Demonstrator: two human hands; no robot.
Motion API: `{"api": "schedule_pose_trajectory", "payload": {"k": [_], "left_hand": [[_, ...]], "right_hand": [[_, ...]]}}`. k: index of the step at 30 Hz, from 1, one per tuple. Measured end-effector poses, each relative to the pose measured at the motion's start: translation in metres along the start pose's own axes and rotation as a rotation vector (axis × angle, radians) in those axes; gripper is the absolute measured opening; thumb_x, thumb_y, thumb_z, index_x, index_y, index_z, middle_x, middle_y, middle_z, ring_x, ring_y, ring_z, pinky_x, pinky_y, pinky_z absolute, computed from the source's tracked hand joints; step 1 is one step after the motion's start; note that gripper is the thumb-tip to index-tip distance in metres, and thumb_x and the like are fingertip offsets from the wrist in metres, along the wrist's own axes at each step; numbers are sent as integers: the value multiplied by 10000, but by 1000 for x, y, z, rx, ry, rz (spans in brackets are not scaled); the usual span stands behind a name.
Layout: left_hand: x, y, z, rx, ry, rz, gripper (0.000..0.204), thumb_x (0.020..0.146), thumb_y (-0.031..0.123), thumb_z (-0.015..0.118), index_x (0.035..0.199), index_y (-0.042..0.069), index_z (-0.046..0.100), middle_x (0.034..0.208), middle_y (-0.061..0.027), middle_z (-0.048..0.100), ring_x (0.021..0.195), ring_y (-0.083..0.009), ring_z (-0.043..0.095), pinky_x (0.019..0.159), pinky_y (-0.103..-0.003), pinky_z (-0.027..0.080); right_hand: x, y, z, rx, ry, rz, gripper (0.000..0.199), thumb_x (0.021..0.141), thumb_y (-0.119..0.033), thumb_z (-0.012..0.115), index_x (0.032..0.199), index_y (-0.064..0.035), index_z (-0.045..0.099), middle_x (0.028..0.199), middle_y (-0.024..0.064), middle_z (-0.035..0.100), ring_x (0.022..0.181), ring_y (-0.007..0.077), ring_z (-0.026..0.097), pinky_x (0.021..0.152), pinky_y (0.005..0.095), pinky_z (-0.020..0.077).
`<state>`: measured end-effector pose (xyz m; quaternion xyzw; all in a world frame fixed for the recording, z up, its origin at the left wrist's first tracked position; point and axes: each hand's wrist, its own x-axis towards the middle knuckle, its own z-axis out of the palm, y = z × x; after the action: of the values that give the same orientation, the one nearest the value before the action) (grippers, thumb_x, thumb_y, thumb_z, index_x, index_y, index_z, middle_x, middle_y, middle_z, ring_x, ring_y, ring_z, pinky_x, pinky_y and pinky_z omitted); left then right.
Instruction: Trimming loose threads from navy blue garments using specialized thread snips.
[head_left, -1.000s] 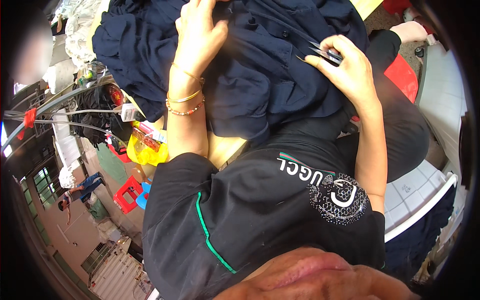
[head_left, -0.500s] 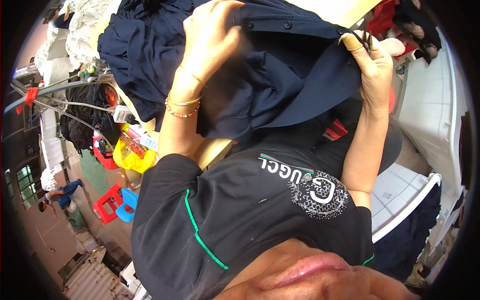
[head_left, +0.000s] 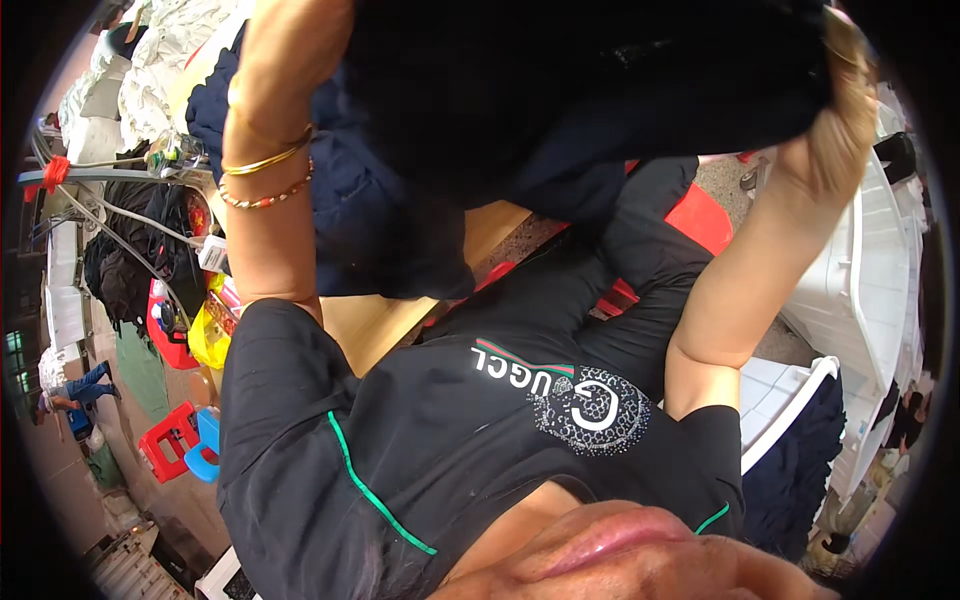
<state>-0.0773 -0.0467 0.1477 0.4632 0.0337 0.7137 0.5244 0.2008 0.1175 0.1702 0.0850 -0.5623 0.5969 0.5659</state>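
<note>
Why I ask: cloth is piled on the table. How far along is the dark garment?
Nothing visibly finished can be read off it. In hand: the right hand grips the dark garment, held up near the camera; the left arm rises behind it, its hand hidden. Left: more navy cloth lies on the wooden table below.

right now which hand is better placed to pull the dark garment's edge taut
Right, probably: the right hand is closed on the edge of the dark navy garment, while the left hand is out of frame above the bangles.
</note>
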Motion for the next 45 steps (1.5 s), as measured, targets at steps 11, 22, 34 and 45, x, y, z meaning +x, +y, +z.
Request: {"api": "schedule_pose_trajectory", "payload": {"k": [11,22,34,45], "left_hand": [[-38,-92,4,799,98,-684,269,977,113,708,1208,-23,714,1097,-46,739,1046,-93,660,985,-236,501],[-46,-124,-6,521,403,-644,175,951,137,730,1093,39,757,945,35,733,830,-37,655,781,-180,491],[-62,-119,-34,422,450,-594,202,988,92,631,1165,22,700,1107,-42,742,1003,-112,693,946,-240,513],[-62,-123,-21,528,457,-551,261,1005,110,629,1241,13,683,1142,-39,727,1046,-111,671,973,-249,503]], "right_hand": [[-103,37,-80,-378,-168,712,309,950,-270,771,1087,7,755,949,-31,705,867,28,600,785,204,463],[-106,43,-66,-727,185,978,216,974,-158,725,1120,-3,691,909,-7,695,793,84,655,743,212,525],[-137,41,-24,-1027,-264,162,389,857,-137,815,1216,-24,718,1030,66,690,921,161,629,837,268,482],[-125,42,5,-1031,-191,190,375,791,-48,849,1142,23,738,883,87,597,782,211,615,694,298,489]]}}
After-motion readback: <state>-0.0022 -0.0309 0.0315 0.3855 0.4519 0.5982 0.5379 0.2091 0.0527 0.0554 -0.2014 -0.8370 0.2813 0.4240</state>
